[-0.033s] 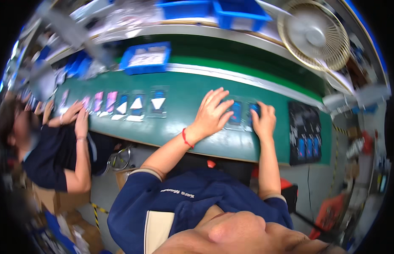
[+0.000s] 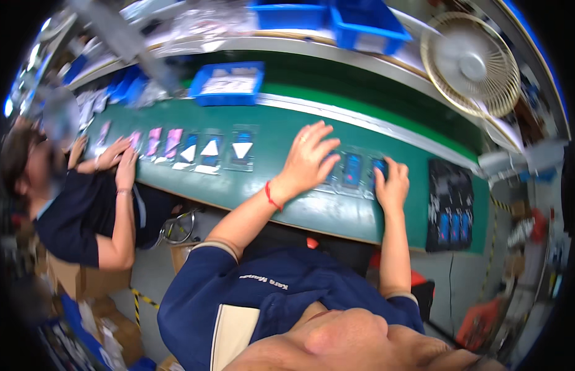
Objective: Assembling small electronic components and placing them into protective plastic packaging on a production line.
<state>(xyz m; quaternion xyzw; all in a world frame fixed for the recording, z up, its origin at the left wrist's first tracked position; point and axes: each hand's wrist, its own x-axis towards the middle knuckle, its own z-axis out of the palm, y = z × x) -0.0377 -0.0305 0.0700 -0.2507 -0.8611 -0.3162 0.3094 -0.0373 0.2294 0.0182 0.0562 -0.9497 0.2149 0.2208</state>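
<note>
My left hand (image 2: 304,162), with a red string at its wrist, hovers over or rests on the green table (image 2: 281,139), its fingers spread. Partly covered by it is a blue piece (image 2: 327,178) in a clear pouch. To its right lies a blue rectangular piece (image 2: 352,169) in a clear pouch. My right hand (image 2: 393,185) has its thumb and bent fingers around another blue rectangular piece (image 2: 379,166), over the rightmost clear pouch. Its fingers hide part of that piece.
Right of my hands lies a black sheet (image 2: 449,185) with several blue pieces. To the left runs a row of pouches with white triangles (image 2: 241,149) and pink pieces (image 2: 172,143). Beyond are a blue bin (image 2: 227,99) and a fan (image 2: 469,65). A co-worker (image 2: 83,204) works at left.
The view has shifted, so the table's things sit farther right. Relative to them my left hand is farther left, uncovering part of a blue piece. My right hand stays at the rightmost pouch.
</note>
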